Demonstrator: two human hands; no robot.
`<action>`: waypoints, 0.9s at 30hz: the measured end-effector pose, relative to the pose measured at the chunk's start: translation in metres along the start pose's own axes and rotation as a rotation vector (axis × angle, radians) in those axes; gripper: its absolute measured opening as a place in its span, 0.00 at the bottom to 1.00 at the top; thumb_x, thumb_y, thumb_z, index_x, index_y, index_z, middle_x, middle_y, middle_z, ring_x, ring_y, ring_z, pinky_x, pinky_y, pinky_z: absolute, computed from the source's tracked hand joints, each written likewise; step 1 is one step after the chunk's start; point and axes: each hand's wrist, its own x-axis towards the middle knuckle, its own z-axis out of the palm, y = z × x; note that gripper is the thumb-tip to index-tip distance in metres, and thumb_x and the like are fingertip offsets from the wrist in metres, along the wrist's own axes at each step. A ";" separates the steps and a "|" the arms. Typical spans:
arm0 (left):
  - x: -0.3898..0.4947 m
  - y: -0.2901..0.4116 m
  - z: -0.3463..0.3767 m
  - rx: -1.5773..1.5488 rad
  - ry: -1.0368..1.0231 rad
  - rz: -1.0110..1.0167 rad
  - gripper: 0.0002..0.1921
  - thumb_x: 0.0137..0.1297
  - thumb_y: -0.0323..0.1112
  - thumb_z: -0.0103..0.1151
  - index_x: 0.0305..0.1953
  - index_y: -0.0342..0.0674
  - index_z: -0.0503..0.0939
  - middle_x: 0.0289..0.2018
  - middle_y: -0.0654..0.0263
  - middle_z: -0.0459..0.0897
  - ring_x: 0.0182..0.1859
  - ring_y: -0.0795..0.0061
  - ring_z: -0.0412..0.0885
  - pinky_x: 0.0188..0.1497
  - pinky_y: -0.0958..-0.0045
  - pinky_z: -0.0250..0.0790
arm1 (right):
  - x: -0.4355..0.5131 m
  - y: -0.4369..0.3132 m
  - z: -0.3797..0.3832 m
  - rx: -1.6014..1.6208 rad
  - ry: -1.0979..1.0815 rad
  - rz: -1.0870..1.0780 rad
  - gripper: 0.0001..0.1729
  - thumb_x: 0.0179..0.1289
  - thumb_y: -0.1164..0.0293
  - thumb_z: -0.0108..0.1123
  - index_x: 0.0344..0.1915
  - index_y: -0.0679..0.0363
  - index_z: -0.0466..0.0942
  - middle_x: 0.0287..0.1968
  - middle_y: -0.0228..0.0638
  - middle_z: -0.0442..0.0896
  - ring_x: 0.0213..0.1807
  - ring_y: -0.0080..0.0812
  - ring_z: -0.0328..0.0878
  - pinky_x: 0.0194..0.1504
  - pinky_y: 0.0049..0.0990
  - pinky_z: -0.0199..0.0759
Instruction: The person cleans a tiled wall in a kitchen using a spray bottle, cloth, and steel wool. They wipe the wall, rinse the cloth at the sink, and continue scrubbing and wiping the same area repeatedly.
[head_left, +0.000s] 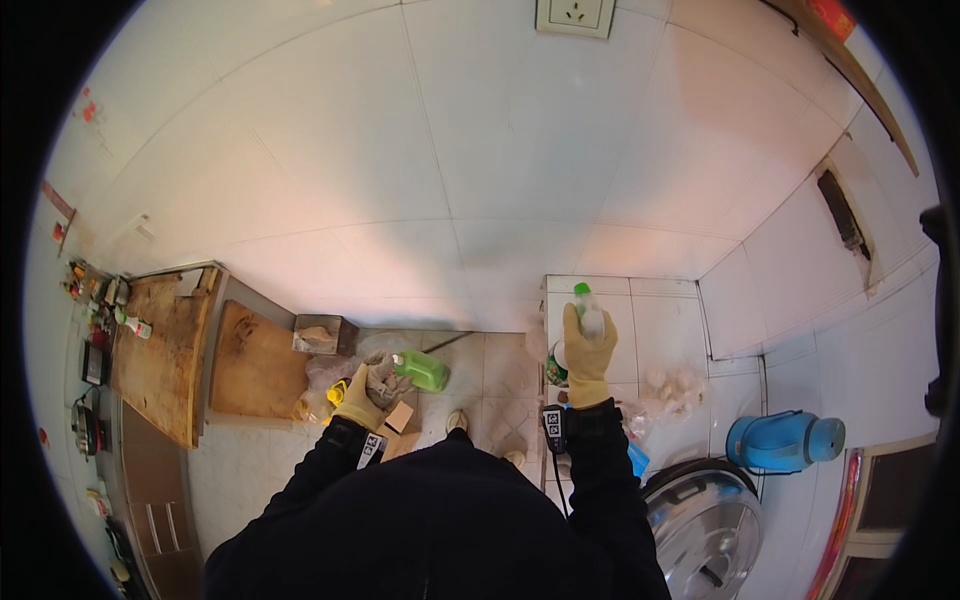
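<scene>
My left hand (361, 406), in a pale yellow glove, grips a crumpled grey cloth (385, 381). In my right hand (589, 361), gloved the same way, is a clear plastic bottle (592, 320) with a green cap, held over the white-tiled ledge (667, 315). A green-labelled container (556, 364) stands beside that hand, partly covered by it. Below the cloth, a green plastic jug (423, 370) and a bottle with a yellow cap (337, 392) are on the floor side, among plastic bags.
A blue thermos flask (780, 441) and a large metal lid (705, 529) are at the right. Garlic-like bulbs (675, 391) lie on the ledge. To the left stand a wooden-topped counter (161, 337), a leaning wooden board (255, 364) and a metal box (325, 334). A socket (575, 15) is on the wall.
</scene>
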 end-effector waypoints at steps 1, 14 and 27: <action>-0.001 0.000 0.001 0.015 0.033 -0.005 0.16 0.76 0.51 0.37 0.54 0.56 0.70 0.52 0.66 0.82 0.50 0.59 0.82 0.44 0.66 0.76 | 0.007 -0.009 0.001 -0.031 0.020 0.005 0.10 0.54 0.72 0.68 0.26 0.66 0.76 0.24 0.43 0.78 0.24 0.41 0.75 0.27 0.35 0.66; -0.036 0.008 0.016 -0.041 0.040 0.042 0.17 0.75 0.52 0.41 0.59 0.59 0.71 0.54 0.70 0.79 0.50 0.56 0.82 0.45 0.58 0.79 | 0.078 -0.072 0.015 0.094 0.074 -0.163 0.10 0.54 0.74 0.69 0.29 0.67 0.75 0.25 0.42 0.76 0.28 0.40 0.74 0.29 0.35 0.66; -0.011 0.011 -0.037 -0.085 -0.152 0.098 0.17 0.78 0.47 0.32 0.55 0.46 0.67 0.63 0.52 0.73 0.57 0.48 0.77 0.56 0.56 0.74 | 0.129 -0.052 -0.043 0.224 0.155 0.052 0.17 0.63 0.74 0.63 0.51 0.68 0.79 0.45 0.37 0.85 0.37 0.23 0.76 0.41 0.22 0.71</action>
